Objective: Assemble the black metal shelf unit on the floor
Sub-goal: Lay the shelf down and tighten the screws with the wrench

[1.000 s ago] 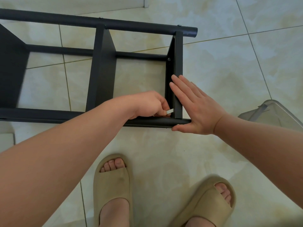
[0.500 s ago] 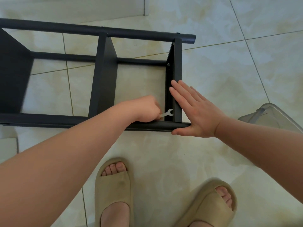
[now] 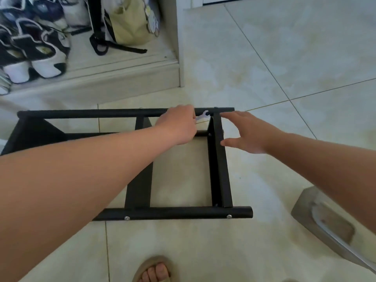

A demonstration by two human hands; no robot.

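The black metal shelf unit (image 3: pixel 175 213) lies on its side on the tiled floor, its near tube showing two silver screw heads. My left hand (image 3: pixel 177 125) grips a small silver wrench (image 3: pixel 202 116) at the far tube, beside the rightmost shelf panel (image 3: pixel 218 163). The wrench's open jaw sits at a bolt on the far right corner. My right hand (image 3: pixel 247 132) is spread with straight fingers against the outer side of that rightmost panel, thumb low and fingertips near the far tube.
A clear plastic container (image 3: pixel 333 226) stands on the floor at the right. A low cabinet opening at the back left holds several sneakers (image 3: pixel 36 49) and a pale bag (image 3: pixel 130 23). My sandalled foot (image 3: pixel 155 270) is at the bottom edge.
Both hands moved from the near tube's right corner to the far tube's right corner. The wrench went along in my left hand. The view tilted up, revealing the shoes and bag.
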